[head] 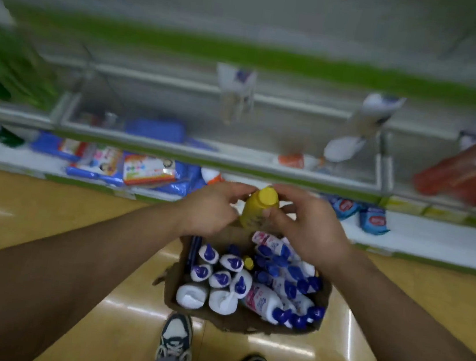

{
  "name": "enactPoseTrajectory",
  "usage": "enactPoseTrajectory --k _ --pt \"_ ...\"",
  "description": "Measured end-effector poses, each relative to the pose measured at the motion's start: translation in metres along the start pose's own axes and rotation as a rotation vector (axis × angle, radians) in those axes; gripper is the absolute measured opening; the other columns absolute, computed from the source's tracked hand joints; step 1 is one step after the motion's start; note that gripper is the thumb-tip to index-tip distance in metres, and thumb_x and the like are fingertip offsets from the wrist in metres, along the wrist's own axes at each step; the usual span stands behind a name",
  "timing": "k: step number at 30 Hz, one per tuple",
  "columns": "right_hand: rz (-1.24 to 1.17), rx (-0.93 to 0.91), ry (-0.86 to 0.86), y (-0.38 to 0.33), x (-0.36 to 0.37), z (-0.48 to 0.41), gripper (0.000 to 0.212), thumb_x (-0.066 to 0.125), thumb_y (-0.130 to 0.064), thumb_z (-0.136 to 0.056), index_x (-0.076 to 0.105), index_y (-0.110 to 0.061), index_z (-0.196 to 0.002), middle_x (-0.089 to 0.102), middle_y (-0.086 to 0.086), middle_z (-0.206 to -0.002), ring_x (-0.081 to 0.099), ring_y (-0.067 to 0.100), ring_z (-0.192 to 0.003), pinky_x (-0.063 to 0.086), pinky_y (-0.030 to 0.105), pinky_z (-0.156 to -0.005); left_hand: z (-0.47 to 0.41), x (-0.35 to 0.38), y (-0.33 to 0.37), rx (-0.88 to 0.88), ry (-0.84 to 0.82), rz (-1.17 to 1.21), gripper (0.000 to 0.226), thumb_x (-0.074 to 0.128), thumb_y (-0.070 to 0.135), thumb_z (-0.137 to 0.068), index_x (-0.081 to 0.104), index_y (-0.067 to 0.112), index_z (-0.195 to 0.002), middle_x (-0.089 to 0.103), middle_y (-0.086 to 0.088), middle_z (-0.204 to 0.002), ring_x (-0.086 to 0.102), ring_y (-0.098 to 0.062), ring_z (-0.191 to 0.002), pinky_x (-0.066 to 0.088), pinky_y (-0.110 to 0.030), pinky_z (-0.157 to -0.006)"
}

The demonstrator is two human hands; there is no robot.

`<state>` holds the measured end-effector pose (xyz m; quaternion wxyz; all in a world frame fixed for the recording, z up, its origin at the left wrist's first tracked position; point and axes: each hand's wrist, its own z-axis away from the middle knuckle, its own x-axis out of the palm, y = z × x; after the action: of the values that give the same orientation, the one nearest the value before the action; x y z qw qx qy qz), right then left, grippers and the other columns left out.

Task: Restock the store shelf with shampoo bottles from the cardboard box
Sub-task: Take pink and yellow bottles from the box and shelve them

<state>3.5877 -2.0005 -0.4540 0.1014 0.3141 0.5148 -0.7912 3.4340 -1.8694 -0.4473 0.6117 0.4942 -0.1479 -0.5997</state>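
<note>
Gripping item: one yellow bottle (258, 209), held between both hands above the far end of the cardboard box (174, 278), in front of the lowest tier of the shelf (221, 160).
- Left hand (212, 207): fingers curled in against the bottle's left side, near the shoulder.
- Right hand (306, 225): thumb across the front of the body, fingers wrapped round the far side near the cap.
- Orientation: long axis close to upright, leaning slightly right. The yellow cap is at the top, pointing up and towards the shelf. The base is hidden behind the hands.

Box contents: white bottles with blue caps (228, 270). Those on the left stand upright in rows; those on the right lie piled on their sides, caps mostly towards the near right corner. One small yellow cap (248, 262) shows among them.

Box position: on the glossy tan floor (44, 215), just ahead of two sneakers (176, 339).

Shelf stock: blurred. Blue packets (103, 162) lie on the bottom tier.
</note>
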Motion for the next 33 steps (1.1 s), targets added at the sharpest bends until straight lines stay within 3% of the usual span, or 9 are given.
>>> enactPoseTrajectory --k 3,8,11,13,18,20,22,25,33 --pt "0.04 -0.045 0.021 -0.079 -0.05 0.033 0.035 0.068 -0.042 -0.089 0.061 -0.044 -0.124 0.069 -0.021 -0.111 0.066 0.002 -0.097 0.056 0.034 -0.087 0.06 -0.039 0.072 0.028 0.07 -0.043 0.053 0.056 0.003 -0.087 0.06 0.032 -0.131 0.063 0.012 -0.128 0.06 -0.008 -0.116 0.047 -0.024 -0.1" --pt "0.086 -0.146 0.043 -0.2 -0.12 0.079 0.032 0.067 -0.042 -0.087 0.061 -0.045 -0.119 0.071 -0.02 -0.107 0.068 -0.002 -0.089 0.055 0.027 -0.083 0.161 -0.086 0.181 0.113 0.212 0.124 0.044 0.053 -0.014 -0.087 0.063 0.016 -0.117 0.067 0.009 -0.104 0.064 -0.002 -0.094 0.044 -0.004 -0.074" --pt "0.148 -0.223 0.067 -0.264 -0.156 0.103 0.04 0.057 -0.06 -0.075 0.055 -0.056 -0.115 0.072 -0.02 -0.105 0.07 0.002 -0.088 0.057 0.031 -0.082 0.207 -0.108 0.223 0.129 0.286 0.197 0.037 0.062 -0.003 -0.087 0.068 0.022 -0.112 0.075 0.006 -0.099 0.069 -0.006 -0.091 0.046 -0.008 -0.064" --pt "0.153 -0.269 0.075 -0.299 -0.175 0.113 0.048 0.052 -0.065 -0.068 0.055 -0.057 -0.116 0.073 -0.019 -0.105 0.07 0.005 -0.088 0.056 0.032 -0.082 0.231 -0.123 0.247 0.168 0.344 0.208 0.035 0.066 0.012 -0.079 0.069 0.025 -0.111 0.076 0.005 -0.104 0.069 -0.007 -0.094 0.05 -0.013 -0.072" --pt "0.248 -0.377 0.143 -0.379 -0.216 0.136 0.04 0.065 -0.05 -0.084 0.064 -0.04 -0.123 0.071 -0.015 -0.117 0.066 0.01 -0.109 0.051 0.03 -0.091 0.281 -0.165 0.295 0.248 0.45 0.14 0.047 0.057 0.009 -0.072 0.071 0.026 -0.113 0.076 0.01 -0.098 0.069 -0.002 -0.089 0.054 -0.026 -0.086" --pt "0.227 -0.415 0.18 -0.406 -0.229 0.14 0.038 0.068 -0.046 -0.086 0.064 -0.04 -0.123 0.071 -0.017 -0.115 0.067 0.008 -0.1 0.051 0.027 -0.088 0.295 -0.185 0.311 0.276 0.509 0.11 0.052 0.056 0.019 -0.065 0.071 0.031 -0.114 0.076 0.005 -0.1 0.072 -0.017 -0.091 0.055 -0.033 -0.086" --pt "0.208 -0.449 0.207 -0.431 -0.239 0.141 0.037 0.067 -0.047 -0.085 0.063 -0.042 -0.122 0.07 -0.022 -0.113 0.07 0.007 -0.083 0.053 0.027 -0.084 0.306 -0.204 0.326 0.306 0.563 0.099 0.055 0.05 0.017 -0.065 0.069 0.036 -0.113 0.076 0.003 -0.095 0.068 -0.026 -0.077 0.054 -0.036 -0.074" --pt "0.172 -0.513 0.241 -0.465 -0.246 0.131 0.039 0.065 -0.05 -0.084 0.062 -0.041 -0.123 0.069 -0.021 -0.115 0.071 0.008 -0.084 0.055 0.032 -0.086 0.315 -0.235 0.34 0.351 0.621 0.082 0.059 0.046 0.014 -0.066 0.068 0.036 -0.116 0.07 0.001 -0.078 0.052 -0.013 -0.06 0.042 -0.029 -0.061" --pt "0.109 -0.602 0.412 -0.541 -0.223 0.07 0.035 0.069 -0.038 -0.089 0.062 -0.038 -0.123 0.071 -0.015 -0.111 0.07 0.008 -0.083 0.056 0.037 -0.084 0.305 -0.338 0.334 0.409 0.716 0.054 0.061 0.049 0.006 -0.082 0.059 0.049 -0.125 0.072 0.007 -0.11 0.07 -0.021 -0.095 0.057 -0.046 -0.087"
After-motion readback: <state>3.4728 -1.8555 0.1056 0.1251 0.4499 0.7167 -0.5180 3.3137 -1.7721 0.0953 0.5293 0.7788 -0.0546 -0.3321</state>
